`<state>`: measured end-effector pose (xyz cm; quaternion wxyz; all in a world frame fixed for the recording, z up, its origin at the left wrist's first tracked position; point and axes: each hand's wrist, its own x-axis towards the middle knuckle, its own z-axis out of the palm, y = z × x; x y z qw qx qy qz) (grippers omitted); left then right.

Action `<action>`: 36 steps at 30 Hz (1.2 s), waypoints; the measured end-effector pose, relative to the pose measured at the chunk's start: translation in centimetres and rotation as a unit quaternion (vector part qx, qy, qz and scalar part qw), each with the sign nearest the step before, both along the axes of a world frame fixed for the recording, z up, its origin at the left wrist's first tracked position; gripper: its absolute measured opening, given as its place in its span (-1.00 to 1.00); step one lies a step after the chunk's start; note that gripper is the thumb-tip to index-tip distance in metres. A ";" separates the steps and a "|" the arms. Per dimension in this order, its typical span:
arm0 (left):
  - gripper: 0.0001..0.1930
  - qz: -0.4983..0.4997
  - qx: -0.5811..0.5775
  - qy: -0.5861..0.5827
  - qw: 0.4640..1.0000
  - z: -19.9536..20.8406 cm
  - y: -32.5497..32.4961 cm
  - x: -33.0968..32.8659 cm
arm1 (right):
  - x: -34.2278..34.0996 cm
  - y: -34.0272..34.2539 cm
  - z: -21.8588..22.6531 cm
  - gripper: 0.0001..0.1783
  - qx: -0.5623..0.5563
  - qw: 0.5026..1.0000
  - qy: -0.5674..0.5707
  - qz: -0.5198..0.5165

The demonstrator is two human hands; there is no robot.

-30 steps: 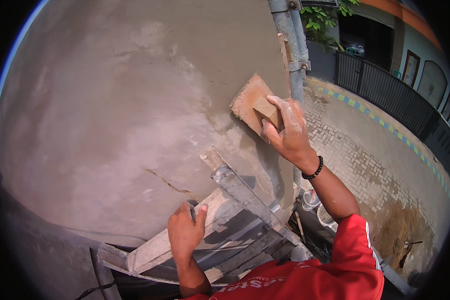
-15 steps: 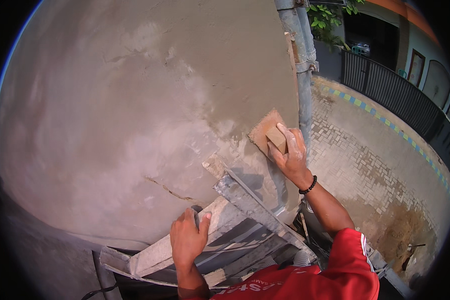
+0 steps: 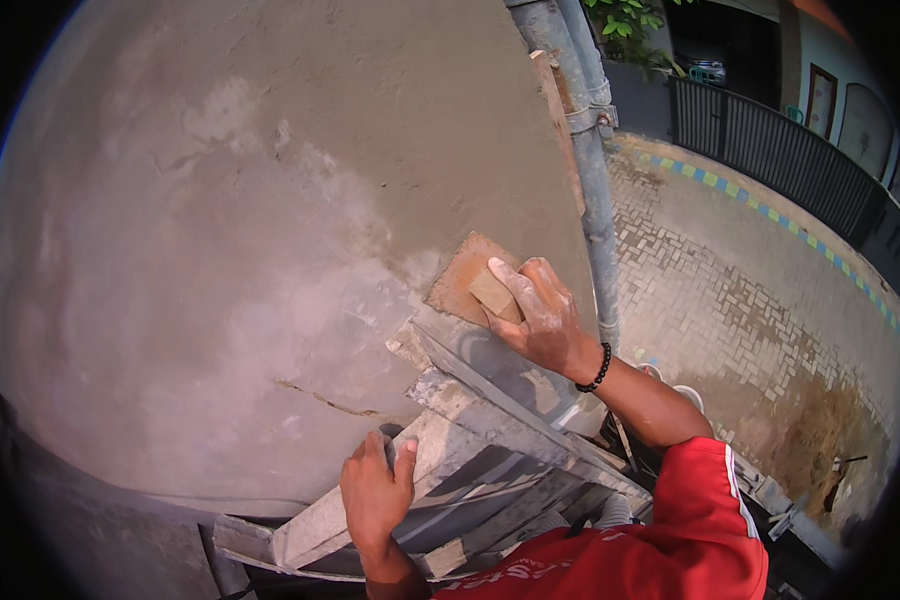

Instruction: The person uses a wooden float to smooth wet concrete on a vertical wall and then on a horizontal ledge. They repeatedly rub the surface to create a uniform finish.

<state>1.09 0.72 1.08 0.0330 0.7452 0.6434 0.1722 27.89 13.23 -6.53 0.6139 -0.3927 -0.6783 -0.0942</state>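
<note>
My right hand is closed around the block handle of a plasterer's float. The float's orange-brown, square-edged plate lies against the grey plastered wall, near the wall's right edge. Fine pale dust coats the fingers of this hand, and a dark bead bracelet circles the wrist. Lower down, my left hand grips a pale, mortar-stained plank, its fingers curled over the far edge and the thumb raised. The wall is darker and rougher towards the upper right, paler and smoother at the left.
Stained beams cross in front of me at the wall's foot. A grey metal pipe with clamps runs up the right edge, beside a thin wooden strip. A crack marks the wall. Far below are paving and a dark gate.
My right hand has slid the float left and slightly down across the wall. The view has shifted a little; my left hand stays on the plank.
</note>
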 end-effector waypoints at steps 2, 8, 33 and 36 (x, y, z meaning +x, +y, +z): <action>-0.54 0.004 -0.009 0.018 1.000 -0.2 0.3 0.2 | 0.6 -1.4 -3.6 -0.23 -0.042 0.994 -0.098 0.012; -0.54 0.000 -0.001 0.025 1.000 0.0 -0.1 0.0 | 0.3 0.7 2.3 -0.16 0.025 0.999 0.031 -0.015; -0.56 0.012 0.030 0.031 0.999 -0.6 0.0 -0.2 | 0.0 -0.8 0.9 -0.27 -0.001 0.999 -0.020 0.038; -0.56 0.020 0.002 0.028 0.999 -0.1 0.6 0.3 | 0.7 -2.4 -3.6 -0.24 -0.024 0.994 -0.096 0.056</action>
